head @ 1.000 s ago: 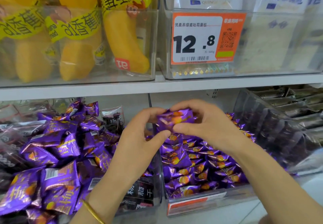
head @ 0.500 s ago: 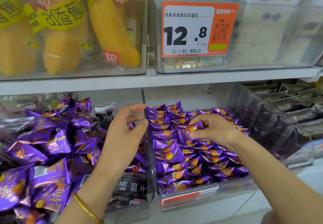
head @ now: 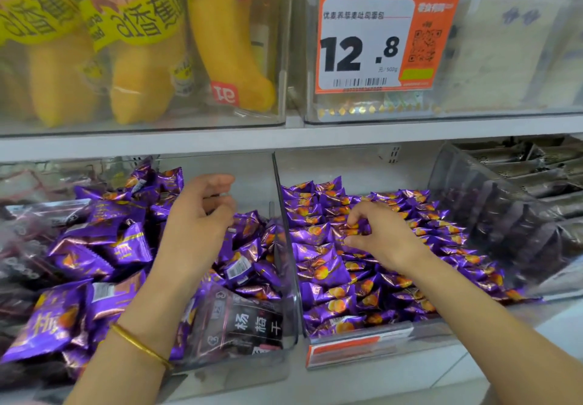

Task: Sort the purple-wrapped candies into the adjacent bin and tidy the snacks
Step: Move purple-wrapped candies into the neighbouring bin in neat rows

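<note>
My right hand (head: 380, 242) pinches a purple candy (head: 354, 228) atop the neat rows in the right bin (head: 362, 340). My left hand (head: 198, 224) hovers loosely curled and empty over the jumbled heap (head: 94, 246) in the left bin (head: 252, 360).

Bright, even light; soft blur, bowed edges.

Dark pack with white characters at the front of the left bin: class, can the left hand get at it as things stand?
Probably yes. The left hand hovers over the same bin, and the dark pack lies uncovered on the purple candies, just right of that wrist.
</note>
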### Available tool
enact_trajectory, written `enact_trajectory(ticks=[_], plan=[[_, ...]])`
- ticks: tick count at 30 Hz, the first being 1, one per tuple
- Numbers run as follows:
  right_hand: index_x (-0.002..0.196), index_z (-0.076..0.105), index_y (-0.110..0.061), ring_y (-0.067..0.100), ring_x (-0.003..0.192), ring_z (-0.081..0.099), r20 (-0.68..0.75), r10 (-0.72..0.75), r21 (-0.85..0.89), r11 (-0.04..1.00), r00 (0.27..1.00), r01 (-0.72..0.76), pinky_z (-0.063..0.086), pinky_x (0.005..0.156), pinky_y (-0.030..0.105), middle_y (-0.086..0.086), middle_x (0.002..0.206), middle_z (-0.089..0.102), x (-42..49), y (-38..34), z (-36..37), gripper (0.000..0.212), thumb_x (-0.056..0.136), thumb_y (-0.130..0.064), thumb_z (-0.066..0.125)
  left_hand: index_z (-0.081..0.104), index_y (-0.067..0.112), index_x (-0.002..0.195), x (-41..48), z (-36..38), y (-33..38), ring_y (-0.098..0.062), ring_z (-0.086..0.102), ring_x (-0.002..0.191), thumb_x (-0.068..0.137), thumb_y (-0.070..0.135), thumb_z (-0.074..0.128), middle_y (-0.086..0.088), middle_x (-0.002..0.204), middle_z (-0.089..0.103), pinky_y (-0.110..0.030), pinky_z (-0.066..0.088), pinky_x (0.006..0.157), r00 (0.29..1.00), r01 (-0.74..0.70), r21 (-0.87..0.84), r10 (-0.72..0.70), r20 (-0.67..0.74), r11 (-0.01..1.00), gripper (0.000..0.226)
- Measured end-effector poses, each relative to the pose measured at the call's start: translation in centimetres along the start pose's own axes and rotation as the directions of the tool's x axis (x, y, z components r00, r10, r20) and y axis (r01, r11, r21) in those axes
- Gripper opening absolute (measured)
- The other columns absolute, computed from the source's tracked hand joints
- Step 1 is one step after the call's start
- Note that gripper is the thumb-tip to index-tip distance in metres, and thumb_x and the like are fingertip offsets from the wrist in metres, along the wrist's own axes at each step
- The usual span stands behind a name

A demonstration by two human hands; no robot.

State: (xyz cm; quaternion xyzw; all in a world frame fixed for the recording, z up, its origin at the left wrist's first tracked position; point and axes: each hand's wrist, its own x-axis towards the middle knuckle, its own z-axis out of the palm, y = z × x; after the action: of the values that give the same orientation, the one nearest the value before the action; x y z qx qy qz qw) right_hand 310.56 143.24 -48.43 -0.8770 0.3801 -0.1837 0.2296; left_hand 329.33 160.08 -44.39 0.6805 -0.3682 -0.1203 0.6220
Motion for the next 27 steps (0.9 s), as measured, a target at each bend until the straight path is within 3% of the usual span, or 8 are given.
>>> enact_trajectory(ticks=[3,6,9,11,15,19,22,27], plan=[[0.091,0.053,-0.02,0.015,0.089,0.043,-0.003,0.014,0.001,1.0,1.0,-0.014,0.025,0.065,0.02,0.001,0.102,0.047,-0.4,-0.2,-0.4,0.028,0.076,-0.015,0.076,0.059,0.025,0.099,0.4,-1.2,-0.6,0.004,0.058,0.082,0.089,-0.004,0.051,0.006,0.102,0.062,-0.024,0.049,0.084,0.997,-0.013,0.11,0.004,0.08,0.994,0.032],[0.096,0.055,-0.019,0.015,0.091,0.043,0.003,0.026,-0.014,1.0,1.0,-0.026,0.027,0.068,0.021,-0.002,0.101,0.041,-0.8,-0.5,-0.7,0.031,0.075,-0.017,0.077,0.061,0.022,0.109,0.3,-1.7,-0.9,0.001,0.058,0.087,0.086,0.005,0.06,0.007,0.105,0.062,-0.014,0.044,0.079,0.958,-0.069,0.321,-0.027,0.285,0.945,0.029],[0.103,0.058,-0.015,0.018,0.09,0.047,-0.047,0.036,-0.001,0.999,0.998,-0.036,0.034,0.076,0.024,0.001,0.105,0.044,-1.1,-0.7,-0.9,0.033,0.076,-0.016,0.076,0.058,0.029,0.119,-0.3,-1.4,-1.5,-0.012,0.048,0.104,0.08,0.017,0.07,0.006,0.114,0.052,-0.023,0.04,0.094,0.823,-0.306,0.532,-0.061,0.564,0.79,0.042],[0.105,0.06,-0.012,0.023,0.096,0.05,-0.158,0.0,-0.038,0.999,0.987,-0.007,0.04,0.082,0.029,0.006,0.108,0.049,-1.3,-1.0,-1.2,0.03,0.078,-0.015,0.073,0.057,0.035,0.119,-0.8,-0.7,-2.0,-0.015,0.037,0.111,0.081,0.02,0.069,0.007,0.119,0.045,-0.03,0.032,0.102,0.764,-0.422,0.616,-0.106,0.637,0.665,0.042],[0.108,0.06,-0.012,0.029,0.106,0.051,-0.295,-0.069,-0.112,0.993,0.953,0.037,0.039,0.084,0.031,0.009,0.114,0.051,-1.3,-1.8,-1.3,0.028,0.081,-0.009,0.068,0.064,0.03,0.108,-1.0,0.4,-3.1,-0.014,0.034,0.101,0.084,0.02,0.066,0.007,0.116,0.048,-0.029,0.036,0.096,0.808,-0.491,0.683,-0.009,0.589,0.541,0.026],[0.101,0.062,-0.016,0.008,0.087,0.056,-0.403,-0.139,0.025,0.986,0.905,0.163,0.035,0.07,0.014,0.0,0.107,0.052,-1.6,-3.7,-1.5,0.022,0.083,-0.003,0.062,0.068,0.019,0.085,-0.5,-0.3,-3.4,-0.02,0.052,0.094,0.078,0.008,0.07,0.003,0.092,0.06,-0.036,0.044,0.085,0.812,-0.533,0.576,0.183,0.554,0.62,0.013],[0.096,0.062,-0.021,-0.004,0.073,0.054,-0.391,-0.156,0.246,0.932,0.907,0.266,0.038,0.063,0.006,-0.009,0.092,0.053,-2.6,-6.5,-1.4,0.017,0.086,-0.007,0.061,0.07,0.017,0.08,-0.3,-1.5,-1.7,-0.012,0.054,0.085,0.075,0.007,0.068,0.004,0.084,0.062,-0.018,0.039,0.082,0.797,-0.577,0.452,0.348,0.494,0.68,0.011],[0.109,0.061,-0.024,0.003,0.064,0.053,-0.216,-0.179,0.452,0.853,0.96,0.26,0.039,0.061,0.01,-0.013,0.083,0.058,-3.3,-10.6,-0.6,0.019,0.092,-0.023,0.054,0.067,0.03,0.087,-1.1,-3.3,1.1,0.004,0.053,0.098,0.077,0.02,0.063,0.013,0.106,0.061,-0.006,0.035,0.083,0.838,-0.526,0.239,0.451,0.307,0.816,0.015]])
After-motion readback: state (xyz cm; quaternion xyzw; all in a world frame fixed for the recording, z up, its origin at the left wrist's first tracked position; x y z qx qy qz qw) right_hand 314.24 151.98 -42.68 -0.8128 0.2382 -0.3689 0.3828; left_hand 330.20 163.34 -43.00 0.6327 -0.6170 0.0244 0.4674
